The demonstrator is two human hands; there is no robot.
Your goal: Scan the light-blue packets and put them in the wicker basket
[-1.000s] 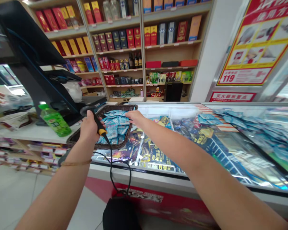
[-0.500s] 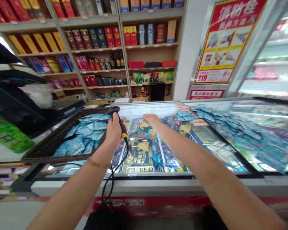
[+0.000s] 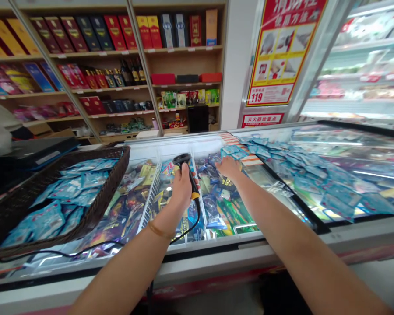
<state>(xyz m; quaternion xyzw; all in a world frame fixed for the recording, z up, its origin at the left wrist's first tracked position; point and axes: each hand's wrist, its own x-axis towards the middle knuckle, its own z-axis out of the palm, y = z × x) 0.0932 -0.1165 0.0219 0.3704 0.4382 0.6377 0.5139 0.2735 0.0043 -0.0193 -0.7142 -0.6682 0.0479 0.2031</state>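
Note:
My left hand grips a black-and-yellow barcode scanner, its head pointing away over the freezer baskets. A dark cable runs down from its handle. My right hand reaches over the freezer, fingers slightly bent and apart, just in front of a few blue packets; whether the fingertips touch them I cannot tell. Those packets lie at an orange-and-white striped strip. A larger heap of blue packets spreads over the glass on the right. On the left, a brown wicker basket holds more blue packets.
Below my hands, the open chest freezer holds bagged ice creams between white wire dividers. The sliding lid's black frame crosses at right. Shelves of boxed goods and a red fire-hydrant poster stand behind.
My view has shifted right. The scanner in my left hand has moved from beside the wicker basket to over the middle of the freezer. My right hand has moved right, close to the blue packets.

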